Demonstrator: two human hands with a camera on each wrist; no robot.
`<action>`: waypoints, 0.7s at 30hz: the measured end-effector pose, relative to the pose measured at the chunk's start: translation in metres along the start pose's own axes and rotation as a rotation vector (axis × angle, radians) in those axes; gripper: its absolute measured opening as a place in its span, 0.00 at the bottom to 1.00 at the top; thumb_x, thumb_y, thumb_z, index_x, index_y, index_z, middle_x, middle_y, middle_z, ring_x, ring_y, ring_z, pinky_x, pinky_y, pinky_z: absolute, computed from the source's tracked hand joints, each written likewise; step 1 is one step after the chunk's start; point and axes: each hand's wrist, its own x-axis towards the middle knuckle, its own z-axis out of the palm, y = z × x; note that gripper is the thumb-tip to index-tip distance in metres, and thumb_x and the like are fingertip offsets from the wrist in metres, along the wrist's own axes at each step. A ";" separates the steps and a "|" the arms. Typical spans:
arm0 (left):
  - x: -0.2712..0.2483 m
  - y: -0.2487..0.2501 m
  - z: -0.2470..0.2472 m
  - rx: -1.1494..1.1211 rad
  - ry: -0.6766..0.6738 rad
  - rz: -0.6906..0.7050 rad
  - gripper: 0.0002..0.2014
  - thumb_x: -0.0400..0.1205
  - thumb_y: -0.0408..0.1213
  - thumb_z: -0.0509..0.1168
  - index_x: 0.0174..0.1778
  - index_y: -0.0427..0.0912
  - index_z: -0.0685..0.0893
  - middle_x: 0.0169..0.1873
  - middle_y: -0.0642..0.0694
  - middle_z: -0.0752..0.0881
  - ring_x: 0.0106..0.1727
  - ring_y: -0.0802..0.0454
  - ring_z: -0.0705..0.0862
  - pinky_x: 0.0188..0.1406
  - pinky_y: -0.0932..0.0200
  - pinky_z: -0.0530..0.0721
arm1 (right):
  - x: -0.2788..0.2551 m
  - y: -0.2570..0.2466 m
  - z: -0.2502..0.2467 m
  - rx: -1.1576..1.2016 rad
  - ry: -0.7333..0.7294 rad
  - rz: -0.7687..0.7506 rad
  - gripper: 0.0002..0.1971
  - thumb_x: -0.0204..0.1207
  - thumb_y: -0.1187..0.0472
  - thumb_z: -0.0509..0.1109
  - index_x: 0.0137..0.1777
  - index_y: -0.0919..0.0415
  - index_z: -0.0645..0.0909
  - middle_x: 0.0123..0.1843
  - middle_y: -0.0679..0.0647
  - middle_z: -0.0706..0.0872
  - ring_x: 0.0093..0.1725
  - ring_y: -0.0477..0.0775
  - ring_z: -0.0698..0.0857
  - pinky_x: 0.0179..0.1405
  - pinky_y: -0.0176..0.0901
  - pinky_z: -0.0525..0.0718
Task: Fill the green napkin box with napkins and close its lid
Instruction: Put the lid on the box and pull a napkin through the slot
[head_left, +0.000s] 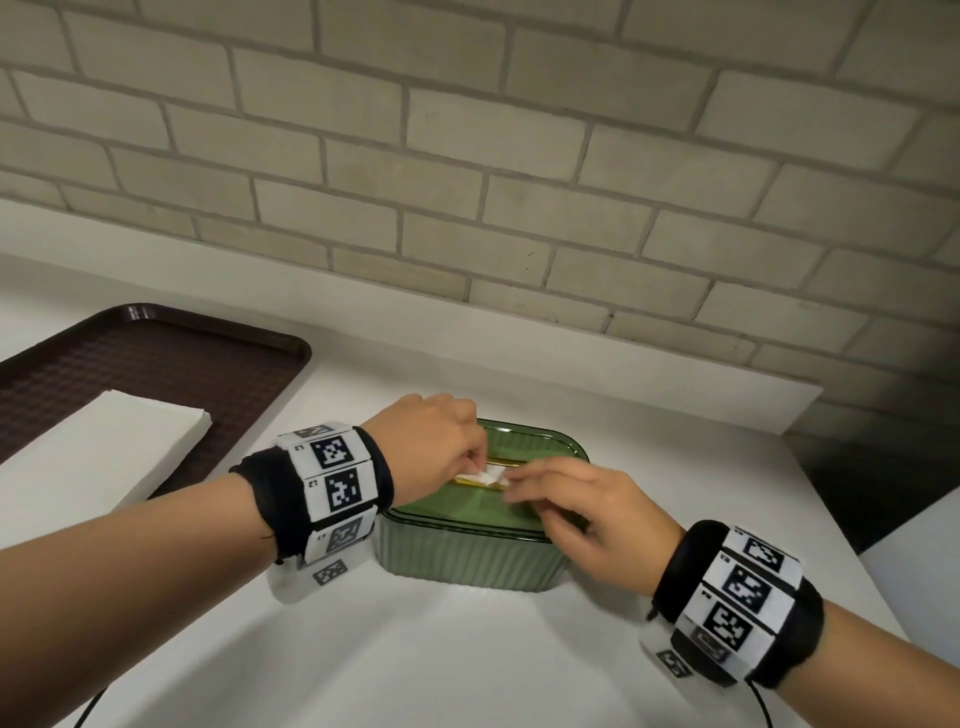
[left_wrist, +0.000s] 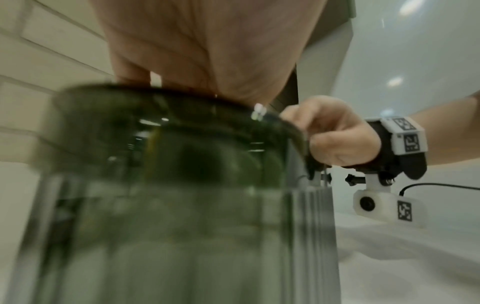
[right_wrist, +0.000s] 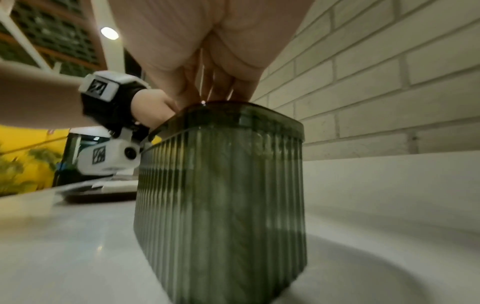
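Observation:
The green ribbed napkin box (head_left: 467, 556) stands on the white counter with its lid (head_left: 524, 447) on. A white napkin (head_left: 491, 475) pokes up through the gold-edged slot in the lid. My left hand (head_left: 475, 462) reaches over the box's left end and pinches the napkin at the slot. My right hand (head_left: 511, 488) comes in from the right, thumb and forefinger closed on the napkin's other edge. In the wrist views the box (left_wrist: 168, 226) (right_wrist: 221, 195) fills the foreground and the fingertips are hidden behind its lid.
A dark brown tray (head_left: 156, 353) lies at the left with a stack of white napkins (head_left: 104, 452) on it. A brick wall and a raised white ledge (head_left: 623, 358) run behind the box. The counter's edge drops off at the right.

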 end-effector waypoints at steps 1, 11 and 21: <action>-0.002 0.000 0.002 0.012 0.041 0.004 0.12 0.86 0.47 0.54 0.60 0.55 0.80 0.58 0.54 0.76 0.62 0.53 0.74 0.55 0.58 0.69 | 0.004 0.001 -0.001 -0.002 0.045 0.026 0.16 0.75 0.71 0.64 0.57 0.57 0.85 0.58 0.48 0.85 0.56 0.39 0.83 0.58 0.27 0.79; -0.026 -0.003 0.020 0.058 0.306 0.146 0.05 0.74 0.43 0.54 0.43 0.58 0.70 0.30 0.61 0.84 0.35 0.57 0.83 0.32 0.64 0.79 | 0.048 0.009 -0.006 -0.119 -0.248 0.222 0.13 0.78 0.65 0.69 0.59 0.55 0.86 0.46 0.50 0.76 0.44 0.48 0.79 0.51 0.28 0.76; -0.021 -0.008 0.002 -0.447 0.124 -0.135 0.05 0.83 0.43 0.62 0.51 0.53 0.82 0.44 0.56 0.85 0.48 0.58 0.80 0.49 0.69 0.75 | 0.062 0.001 -0.002 -0.210 -0.380 0.137 0.09 0.82 0.59 0.62 0.56 0.58 0.82 0.53 0.54 0.78 0.48 0.56 0.82 0.50 0.50 0.81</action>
